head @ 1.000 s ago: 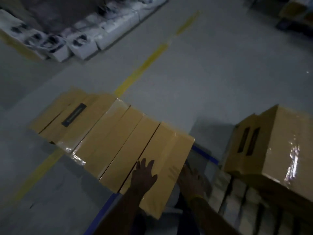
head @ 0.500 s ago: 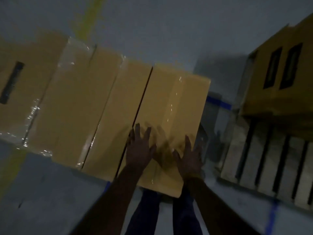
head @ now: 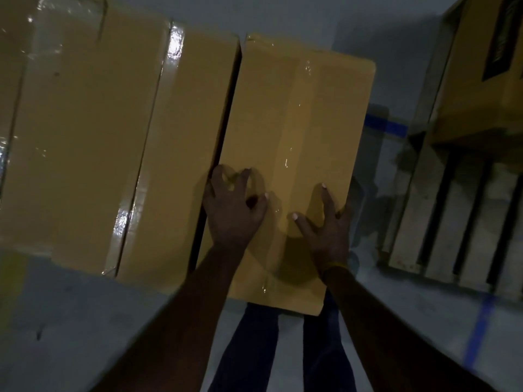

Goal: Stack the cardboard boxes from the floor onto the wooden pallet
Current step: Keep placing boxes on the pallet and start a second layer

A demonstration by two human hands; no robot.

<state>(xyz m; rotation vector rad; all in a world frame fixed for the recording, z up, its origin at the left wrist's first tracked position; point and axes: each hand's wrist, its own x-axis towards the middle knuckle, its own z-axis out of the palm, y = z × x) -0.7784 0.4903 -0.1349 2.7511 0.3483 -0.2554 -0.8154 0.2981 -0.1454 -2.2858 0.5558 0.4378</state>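
1. Arms reach forward and down from the bottom of the view, both hands landing on top of the rightmost cardboard box (head: 294, 131) on the grey floor (head: 85, 321).
2. Left hand (head: 233, 206) sits at that box's left edge, fingers curled and dipping toward the dark gap beside the neighbouring box (head: 181, 154); whether they grip the edge cannot be told.
3. Right hand (head: 325, 230) lies on the lid near the right edge, fingers spread and fairly straight, holding nothing.
4. Boxes stand side by side in a row, taped shut, contents hidden.
5. Wooden pallet (head: 452, 230) lies to the right, another box (head: 481, 80) already on its far part.
6. Blue tape line (head: 478, 332) marks the floor nearby.
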